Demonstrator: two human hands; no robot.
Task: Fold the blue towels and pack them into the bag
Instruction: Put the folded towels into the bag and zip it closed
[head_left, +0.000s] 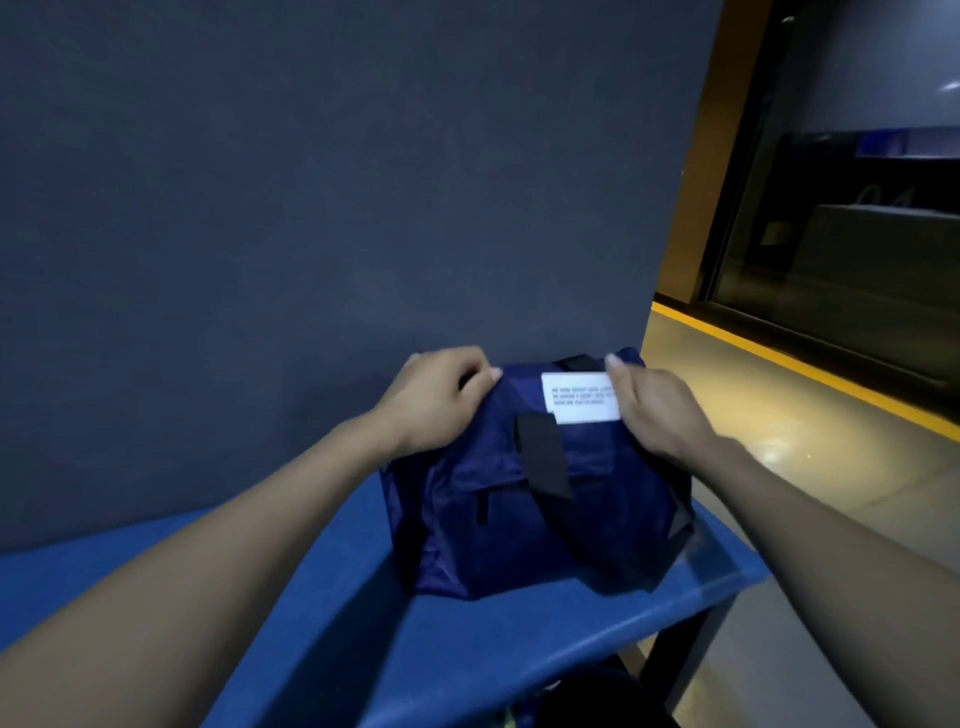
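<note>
The left hand (441, 395) has its fingers curled over the top left edge of the bag (530, 499), pinching the fabric there; the right hand (657, 402) grips the top right edge, beside the white label (579, 397) sewn near the bag's upper rim. Both hands hold cloth, not a handle. The bag is dark blue, thin and slack, with creases across its front; judged from this, it is light, soft and without a stiff frame, so it will sag wherever it is not supported. The fabric looks smooth and may slip under a light pinch. A firm hold on the two sides of the upper rim, as now, should serve to spread the mouth; the black strap (543, 454) lying down the front of the bag is the better point for lifting. A short black zip (483, 506) sits below and left of the strap. No towels are visible; whether any are inside the bag cannot be told. The bag stands on a blue table (519, 644), close to its right end and against a dark grey wall (311, 182) behind it. To the right of the bag lies a pale glossy floor (769, 431) with a yellow line (810, 364), and beyond it a dark glass front (857, 208).
</note>
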